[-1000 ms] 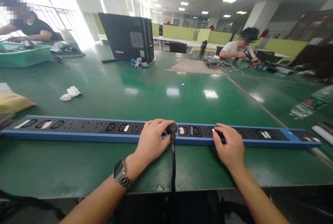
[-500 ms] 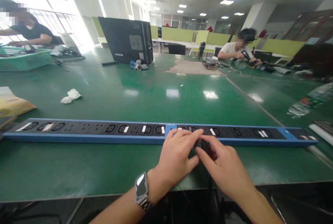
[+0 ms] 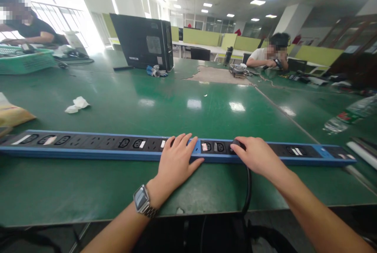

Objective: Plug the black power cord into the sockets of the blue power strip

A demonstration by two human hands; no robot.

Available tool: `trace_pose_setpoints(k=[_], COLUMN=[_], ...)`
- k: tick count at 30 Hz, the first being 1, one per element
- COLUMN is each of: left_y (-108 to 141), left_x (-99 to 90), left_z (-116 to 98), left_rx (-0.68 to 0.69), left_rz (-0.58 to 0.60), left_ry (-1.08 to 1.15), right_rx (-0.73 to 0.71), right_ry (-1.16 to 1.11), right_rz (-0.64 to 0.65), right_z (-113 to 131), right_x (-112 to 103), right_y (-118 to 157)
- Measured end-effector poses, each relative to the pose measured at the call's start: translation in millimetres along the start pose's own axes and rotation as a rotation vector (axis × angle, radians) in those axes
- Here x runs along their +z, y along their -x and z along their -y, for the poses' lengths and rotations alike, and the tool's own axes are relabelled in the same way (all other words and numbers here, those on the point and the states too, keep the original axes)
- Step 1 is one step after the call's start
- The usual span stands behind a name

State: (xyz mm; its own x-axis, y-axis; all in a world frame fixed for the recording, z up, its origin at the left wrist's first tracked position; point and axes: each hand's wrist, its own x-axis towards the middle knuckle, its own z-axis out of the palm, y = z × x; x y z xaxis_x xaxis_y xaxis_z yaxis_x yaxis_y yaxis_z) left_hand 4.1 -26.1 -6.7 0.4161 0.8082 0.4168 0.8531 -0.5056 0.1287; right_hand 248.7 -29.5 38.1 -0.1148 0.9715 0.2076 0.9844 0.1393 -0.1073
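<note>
A long blue power strip (image 3: 112,153) with black sockets and several white labels lies across the green table. My left hand (image 3: 176,157), with a watch (image 3: 143,199) on its wrist, rests spread over the strip's middle, left of a blue section. Right of that section, my right hand (image 3: 255,153) grips a black power plug (image 3: 235,144) at a socket. How deep the plug sits in the socket is hidden by the fingers. From it a thick black cable (image 3: 249,190) hangs over the table's front edge.
Crumpled tissue (image 3: 78,104) lies beyond the strip. Farther back stand a black computer case (image 3: 141,45), gloves (image 3: 156,71) and a green basket (image 3: 29,62). A plastic bottle (image 3: 347,117) lies at right. Two people sit across the table.
My hands have parted. The left moved left and flattened onto the strip; the right moved the plug from in front of the strip up to a socket.
</note>
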Motion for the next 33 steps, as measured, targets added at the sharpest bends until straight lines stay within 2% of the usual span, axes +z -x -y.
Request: trace_pose_setpoints(k=[2,5,8,10,12,13,14,16,18,20,23,25,28,31,33], left_y=[-1,-1,-1,-1,-1,-1,-1,-1,-1,-1,-1,-1,-1,-1,-1], left_x=[-0.3,-2.8,-4.3,-3.9,-3.0,-2.5,-2.2,-2.0,-2.2,-2.6,-2.5,-1.9,-1.1,-0.8,-1.0], left_z=[-2,-2,-2,-2,-2,-2,-1,-1,-1,-1,-1,-2,-1,-1,-1], left_rx=[0.002,0.006,0.006,0.005,0.012,0.016,0.018,0.013,0.009,0.013,0.012,0.010,0.011,0.013,0.015], left_rz=[0.007,0.012,0.009,0.006,0.004,0.003,0.003,0.005,0.007,0.010,0.009,0.006,0.006,0.006,-0.001], left_ry=[-0.013,-0.025,-0.029,-0.030,-0.030,-0.030,-0.030,-0.032,-0.033,-0.032,-0.034,-0.036,-0.037,-0.029,-0.023], right_rx=[0.019,0.030,-0.063,-0.051,0.035,0.074,0.101,0.141,0.202,0.266,0.280,0.254,0.217,0.267,0.286], right_ry=[0.077,0.158,0.039,-0.072,-0.139,-0.157,-0.165,-0.150,-0.130,-0.131,-0.188,-0.215,-0.237,-0.262,-0.189], right_rz=[-0.004,0.064,0.078,-0.044,-0.189,-0.222,-0.207,-0.099,0.021,0.099,0.164,0.164,0.165,0.200,0.186], right_z=[5,10,8,2,-9,-18,-30,-61,-97,-132,-164,-171,-167,-162,-162], right_x=[2,4,-6,-26,-52,-66,-78,-91,-87,-72,-46,-36,-33,-29,-22], right_y=[0,-4,-6,-4,-1,-1,-1,-1,0,5,16,21,25,26,28])
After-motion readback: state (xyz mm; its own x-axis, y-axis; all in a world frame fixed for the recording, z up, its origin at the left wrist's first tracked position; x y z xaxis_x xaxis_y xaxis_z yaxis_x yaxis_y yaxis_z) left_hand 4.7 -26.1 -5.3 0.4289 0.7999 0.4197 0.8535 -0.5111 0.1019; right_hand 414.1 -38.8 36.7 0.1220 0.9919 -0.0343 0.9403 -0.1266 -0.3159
